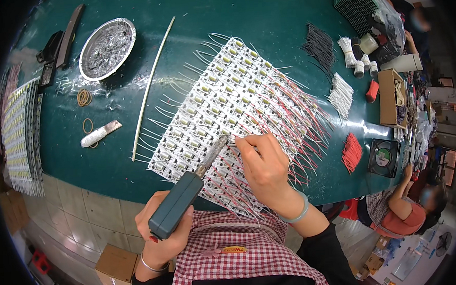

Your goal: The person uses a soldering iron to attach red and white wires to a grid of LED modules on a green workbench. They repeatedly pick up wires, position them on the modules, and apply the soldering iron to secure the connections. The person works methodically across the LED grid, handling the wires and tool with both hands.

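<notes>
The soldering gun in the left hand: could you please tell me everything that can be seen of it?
The soldering gun has a smooth, boxy, dark teal body that looks like plastic, and a narrower, mottled grey barrel that looks metallic. The left hand grips the body. The gun slants, its barrel pointing up and right in the picture, over the panel of white circuit boards. Its front end is close to the right hand; whether it touches a board cannot be told.

I see a red-and-white checked cloth apron (245, 270) at six o'clock, with a pink flower ornament (212, 250) and yellow patch (234, 249); black sleeves (329, 258); a silvery bangle (150, 268) at seven; a grey-green bangle (301, 214) near half-past four.
</notes>
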Action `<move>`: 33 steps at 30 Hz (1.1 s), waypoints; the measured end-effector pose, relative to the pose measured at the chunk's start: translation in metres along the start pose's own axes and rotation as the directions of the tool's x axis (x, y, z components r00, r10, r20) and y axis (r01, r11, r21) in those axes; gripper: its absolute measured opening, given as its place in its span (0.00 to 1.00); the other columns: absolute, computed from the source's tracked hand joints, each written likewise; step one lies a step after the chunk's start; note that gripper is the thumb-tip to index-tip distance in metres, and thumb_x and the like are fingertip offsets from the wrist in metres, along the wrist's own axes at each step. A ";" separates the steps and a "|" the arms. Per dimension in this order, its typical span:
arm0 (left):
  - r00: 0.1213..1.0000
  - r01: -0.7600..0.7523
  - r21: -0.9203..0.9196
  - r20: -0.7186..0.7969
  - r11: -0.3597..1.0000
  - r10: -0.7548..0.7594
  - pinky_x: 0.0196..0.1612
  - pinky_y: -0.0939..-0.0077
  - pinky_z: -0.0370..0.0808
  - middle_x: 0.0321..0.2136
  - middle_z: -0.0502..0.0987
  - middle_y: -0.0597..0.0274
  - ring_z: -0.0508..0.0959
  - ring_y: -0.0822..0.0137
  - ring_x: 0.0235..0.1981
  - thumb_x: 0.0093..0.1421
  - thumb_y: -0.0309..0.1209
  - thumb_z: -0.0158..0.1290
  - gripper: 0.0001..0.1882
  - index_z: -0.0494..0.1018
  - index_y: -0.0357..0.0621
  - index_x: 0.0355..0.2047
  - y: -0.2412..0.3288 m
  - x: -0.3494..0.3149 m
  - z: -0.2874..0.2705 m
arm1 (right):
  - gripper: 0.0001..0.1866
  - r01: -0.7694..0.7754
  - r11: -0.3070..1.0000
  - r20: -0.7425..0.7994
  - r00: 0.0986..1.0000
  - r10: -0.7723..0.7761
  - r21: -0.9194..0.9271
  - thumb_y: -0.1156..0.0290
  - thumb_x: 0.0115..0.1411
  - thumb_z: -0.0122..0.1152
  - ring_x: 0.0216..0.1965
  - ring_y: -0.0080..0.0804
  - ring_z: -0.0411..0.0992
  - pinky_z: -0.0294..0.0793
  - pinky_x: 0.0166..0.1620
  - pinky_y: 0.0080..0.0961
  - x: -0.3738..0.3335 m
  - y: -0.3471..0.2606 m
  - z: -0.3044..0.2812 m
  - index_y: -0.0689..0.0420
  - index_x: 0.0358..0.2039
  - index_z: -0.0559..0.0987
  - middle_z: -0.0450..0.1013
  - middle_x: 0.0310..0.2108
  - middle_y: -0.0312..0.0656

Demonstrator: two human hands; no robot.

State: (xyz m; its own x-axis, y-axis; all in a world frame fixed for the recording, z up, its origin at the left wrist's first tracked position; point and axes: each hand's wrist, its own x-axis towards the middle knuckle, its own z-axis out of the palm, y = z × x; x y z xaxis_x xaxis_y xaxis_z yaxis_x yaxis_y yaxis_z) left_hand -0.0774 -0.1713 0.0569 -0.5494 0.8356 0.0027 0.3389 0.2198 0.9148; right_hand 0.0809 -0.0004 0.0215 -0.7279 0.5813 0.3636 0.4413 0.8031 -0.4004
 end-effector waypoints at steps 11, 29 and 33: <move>0.999 0.044 -0.035 0.012 0.998 -0.043 0.31 0.77 0.75 0.31 0.79 0.51 0.80 0.65 0.28 0.48 0.17 0.62 0.09 0.76 0.30 0.32 0.001 0.001 0.003 | 0.16 -0.032 0.999 -0.022 0.999 0.031 -0.015 0.79 0.49 0.59 0.34 0.37 0.71 0.70 0.33 0.30 -0.004 -0.001 0.004 0.63 0.41 0.78 0.71 0.35 0.42; 0.996 0.089 -0.037 -0.012 0.995 -0.090 0.28 0.76 0.74 0.29 0.78 0.52 0.79 0.65 0.25 0.48 0.19 0.62 0.11 0.78 0.29 0.34 0.000 -0.004 -0.003 | 0.15 -0.036 0.999 -0.020 0.999 0.035 -0.027 0.79 0.49 0.59 0.32 0.37 0.71 0.71 0.32 0.30 -0.001 -0.003 0.003 0.63 0.39 0.78 0.70 0.33 0.42; 0.990 0.142 -0.077 -0.007 0.987 -0.143 0.30 0.76 0.75 0.31 0.79 0.51 0.80 0.66 0.28 0.49 0.20 0.63 0.12 0.78 0.28 0.36 0.002 -0.005 -0.005 | 0.15 -0.047 0.998 -0.015 0.999 0.047 -0.034 0.79 0.48 0.59 0.32 0.37 0.71 0.71 0.32 0.29 -0.001 -0.004 0.003 0.63 0.39 0.78 0.70 0.33 0.41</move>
State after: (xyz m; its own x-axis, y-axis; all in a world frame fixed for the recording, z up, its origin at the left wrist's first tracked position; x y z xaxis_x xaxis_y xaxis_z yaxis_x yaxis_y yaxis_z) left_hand -0.0781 -0.1776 0.0608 -0.5975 0.7921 -0.1250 0.1981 0.2968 0.9342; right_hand 0.0786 -0.0047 0.0206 -0.6984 0.6201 0.3572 0.4929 0.7787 -0.3881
